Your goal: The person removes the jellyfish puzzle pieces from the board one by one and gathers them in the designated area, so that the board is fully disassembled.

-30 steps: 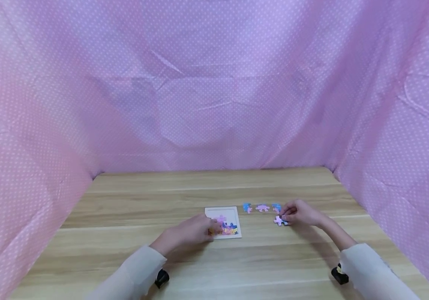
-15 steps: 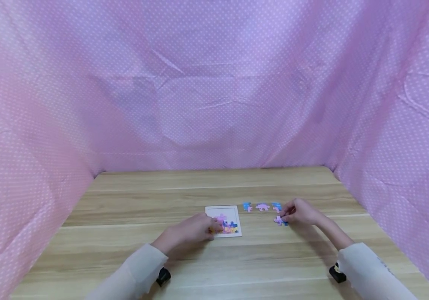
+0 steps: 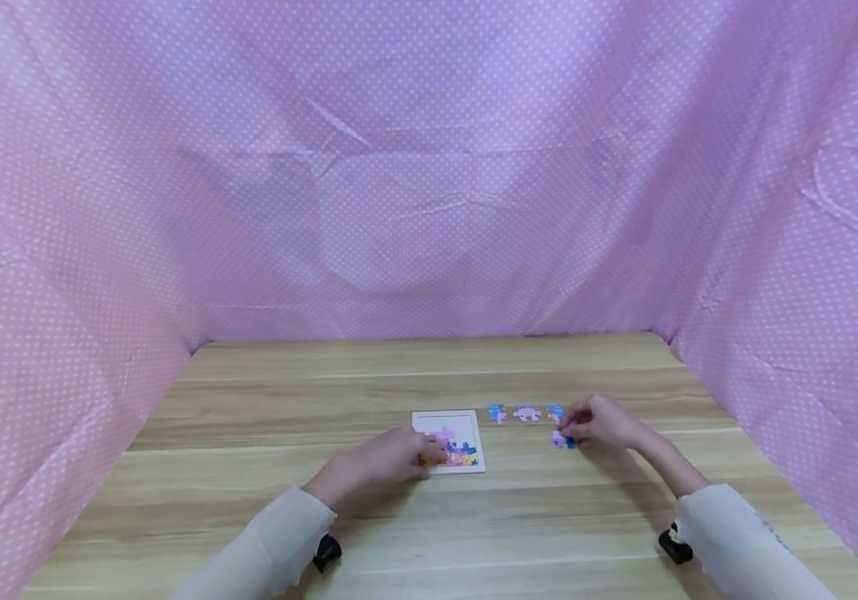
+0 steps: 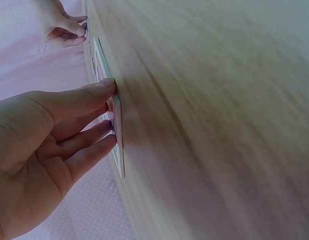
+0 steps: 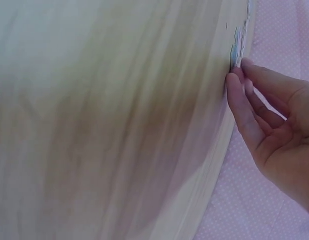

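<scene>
The left hand (image 3: 393, 457) rests on the left part of the square puzzle tray (image 3: 464, 428), its fingers extended and slightly apart, the thumb at the near edge. The tray lies flat on the wood-grain counter (image 3: 308, 383). Fitted pieces (image 3: 460, 455) in pink, blue and yellow occupy its lower part, with bare white backing above; the fingers cover its lower left portion, so what lies beneath cannot be confirmed.

The right hand (image 3: 601, 422) pinches the pink-and-blue jigsaw piece (image 3: 559, 438) between thumb and fingers, to the right of the tray and well apart from it. The fingertips hide the piece's right end. Whether it touches the counter cannot be determined.

Three loose pieces lie in a row just beyond: the left piece (image 3: 498, 413) near the tray's upper right corner, the middle piece (image 3: 527, 413), and the right piece (image 3: 554, 412) close to the right fingertips. In the right wrist view, the pieces appear nearly edge-on and are hard to tell apart.

Both light sleeves are cut off by the frame, and a black device (image 3: 327, 552) shows only partly beneath the left cuff. Pink dotted cloth (image 3: 398, 208) surrounds the counter's far and side edges.
</scene>
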### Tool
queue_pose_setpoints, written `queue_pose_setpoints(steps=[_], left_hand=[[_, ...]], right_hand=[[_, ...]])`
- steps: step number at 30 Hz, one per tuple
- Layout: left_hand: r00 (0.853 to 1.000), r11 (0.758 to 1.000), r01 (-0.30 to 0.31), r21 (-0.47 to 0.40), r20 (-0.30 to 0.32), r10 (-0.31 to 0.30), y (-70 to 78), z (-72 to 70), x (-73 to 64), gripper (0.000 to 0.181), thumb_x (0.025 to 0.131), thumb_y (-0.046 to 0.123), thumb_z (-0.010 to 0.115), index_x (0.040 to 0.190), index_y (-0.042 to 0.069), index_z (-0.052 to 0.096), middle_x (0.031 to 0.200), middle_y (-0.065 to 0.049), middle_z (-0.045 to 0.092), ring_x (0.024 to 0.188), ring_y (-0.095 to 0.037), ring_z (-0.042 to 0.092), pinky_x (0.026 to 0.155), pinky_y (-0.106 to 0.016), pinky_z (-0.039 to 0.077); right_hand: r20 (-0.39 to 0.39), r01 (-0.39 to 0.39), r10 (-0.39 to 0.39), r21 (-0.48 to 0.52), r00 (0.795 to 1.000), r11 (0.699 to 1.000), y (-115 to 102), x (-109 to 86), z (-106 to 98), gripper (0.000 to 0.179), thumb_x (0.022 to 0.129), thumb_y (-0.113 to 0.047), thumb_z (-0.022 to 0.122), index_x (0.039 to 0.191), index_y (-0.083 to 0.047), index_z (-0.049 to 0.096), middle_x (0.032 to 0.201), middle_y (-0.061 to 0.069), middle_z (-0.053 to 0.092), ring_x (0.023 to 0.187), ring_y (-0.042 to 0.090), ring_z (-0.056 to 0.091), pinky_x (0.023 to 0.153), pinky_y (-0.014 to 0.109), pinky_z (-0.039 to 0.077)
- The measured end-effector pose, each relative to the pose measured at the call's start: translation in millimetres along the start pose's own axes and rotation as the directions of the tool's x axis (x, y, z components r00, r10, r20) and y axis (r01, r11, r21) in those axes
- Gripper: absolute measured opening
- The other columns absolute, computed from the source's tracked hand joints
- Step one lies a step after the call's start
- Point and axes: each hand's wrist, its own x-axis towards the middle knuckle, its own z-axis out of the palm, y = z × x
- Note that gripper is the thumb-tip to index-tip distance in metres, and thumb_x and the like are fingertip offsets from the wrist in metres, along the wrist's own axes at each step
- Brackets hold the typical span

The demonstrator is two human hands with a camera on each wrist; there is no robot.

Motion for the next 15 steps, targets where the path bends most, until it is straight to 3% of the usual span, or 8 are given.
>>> queue_pose_setpoints(steps=[7,15], left_hand=[[1.0,1.0,0.014,-0.012,-0.002,-0.014,1.3,-0.7,-1.2,0.032,0.093,0.012,0.073,0.124,0.016,0.073,0.125,0.009,0.067,0.11,-0.002,0.057,0.095,-0.027,0.048],[1.0,0.999,0.027,-0.018,-0.007,-0.027,2.3,-0.2,-2.5,0.032,0.092,0.011,0.073,0.123,0.016,0.073,0.128,0.007,0.066,0.116,-0.007,0.059,0.097,-0.027,0.048]], right_hand=[[-0.064,0.111,-0.121,-0.143,0.991,0.983,-11,10.8,6,0.006,0.089,0.0,0.071,0.093,0.004,0.073,0.084,0.006,0.072,0.072,0.008,0.061,0.064,0.023,0.051],[-0.065,0.094,-0.101,-0.097,0.993,0.991,-28,32.9,26,0.009,0.093,-0.005,0.07,0.096,0.003,0.073,0.086,0.008,0.072,0.073,0.016,0.065,0.063,0.027,0.055]])
